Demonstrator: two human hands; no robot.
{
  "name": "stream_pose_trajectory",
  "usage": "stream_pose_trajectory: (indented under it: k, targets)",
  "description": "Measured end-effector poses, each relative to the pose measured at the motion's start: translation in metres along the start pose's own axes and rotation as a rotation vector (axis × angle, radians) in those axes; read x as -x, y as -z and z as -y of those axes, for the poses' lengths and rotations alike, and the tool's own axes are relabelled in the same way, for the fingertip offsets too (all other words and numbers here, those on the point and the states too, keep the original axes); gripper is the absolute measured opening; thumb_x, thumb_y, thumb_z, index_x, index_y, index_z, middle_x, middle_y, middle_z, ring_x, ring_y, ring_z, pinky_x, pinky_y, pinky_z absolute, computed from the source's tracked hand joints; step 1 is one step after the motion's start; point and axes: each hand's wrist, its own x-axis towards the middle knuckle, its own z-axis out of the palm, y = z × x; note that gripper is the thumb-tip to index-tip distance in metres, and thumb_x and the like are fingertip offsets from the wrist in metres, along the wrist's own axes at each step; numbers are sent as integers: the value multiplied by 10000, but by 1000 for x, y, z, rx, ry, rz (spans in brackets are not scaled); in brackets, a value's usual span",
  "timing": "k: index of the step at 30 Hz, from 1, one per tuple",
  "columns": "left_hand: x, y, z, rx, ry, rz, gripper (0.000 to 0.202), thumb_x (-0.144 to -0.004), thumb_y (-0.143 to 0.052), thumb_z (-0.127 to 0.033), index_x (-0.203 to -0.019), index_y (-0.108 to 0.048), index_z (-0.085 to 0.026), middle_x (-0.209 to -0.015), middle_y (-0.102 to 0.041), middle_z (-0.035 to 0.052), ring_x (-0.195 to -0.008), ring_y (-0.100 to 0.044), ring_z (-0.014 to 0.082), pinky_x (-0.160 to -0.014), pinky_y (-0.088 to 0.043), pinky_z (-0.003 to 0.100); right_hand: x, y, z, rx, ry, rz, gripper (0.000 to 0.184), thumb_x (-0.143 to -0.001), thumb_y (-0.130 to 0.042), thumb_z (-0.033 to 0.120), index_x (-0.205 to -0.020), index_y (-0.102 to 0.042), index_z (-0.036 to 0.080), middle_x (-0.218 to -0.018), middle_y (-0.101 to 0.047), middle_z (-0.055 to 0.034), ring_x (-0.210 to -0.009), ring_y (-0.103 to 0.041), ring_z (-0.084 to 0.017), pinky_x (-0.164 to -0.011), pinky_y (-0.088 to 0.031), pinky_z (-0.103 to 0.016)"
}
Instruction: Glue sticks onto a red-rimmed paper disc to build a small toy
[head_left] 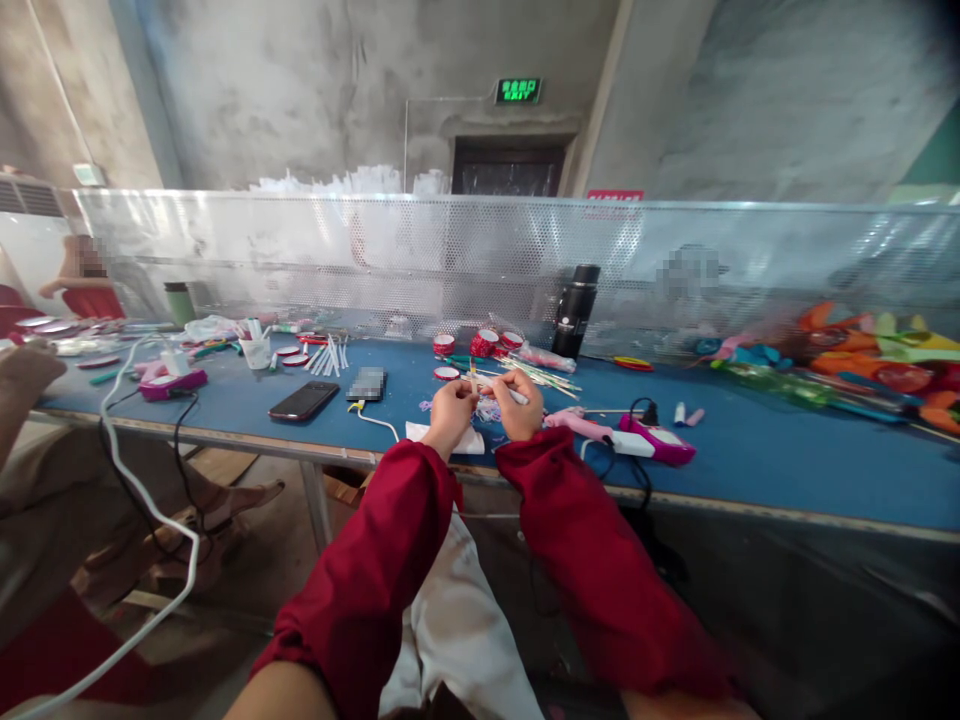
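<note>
Over the blue table, my left hand pinches a thin tan stick with a greenish tip, held nearly upright. Close beside it, my right hand is closed on a slim white tube; its exact kind is unclear. The fingertips of both hands almost meet. Beneath them are small purplish shreds, and a folded white sheet lies at the table's front edge. Just beyond my hands rest a bundle of thin sticks and several red-patterned round pieces.
A black bottle stands behind, before a perforated metal screen. To the right are a purple-and-white power strip and colourful pieces. A phone and a cup of white sticks lie left, near another person's hand.
</note>
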Motion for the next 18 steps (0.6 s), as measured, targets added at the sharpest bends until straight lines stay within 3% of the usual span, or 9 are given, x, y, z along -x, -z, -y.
stream_pose_trajectory:
  k: [18]
  targets:
    - [-1, 1, 0, -49, 3, 2, 237, -998, -670, -363, -1062, -693, -135, -986, -719, 45, -821, -694, 160, -750, -610, 338, 0, 1, 0, 4, 4, 13, 203, -826, -689, 392, -707, -600, 253, -644, -726, 21, -598, -679, -179, -600, -523, -293]
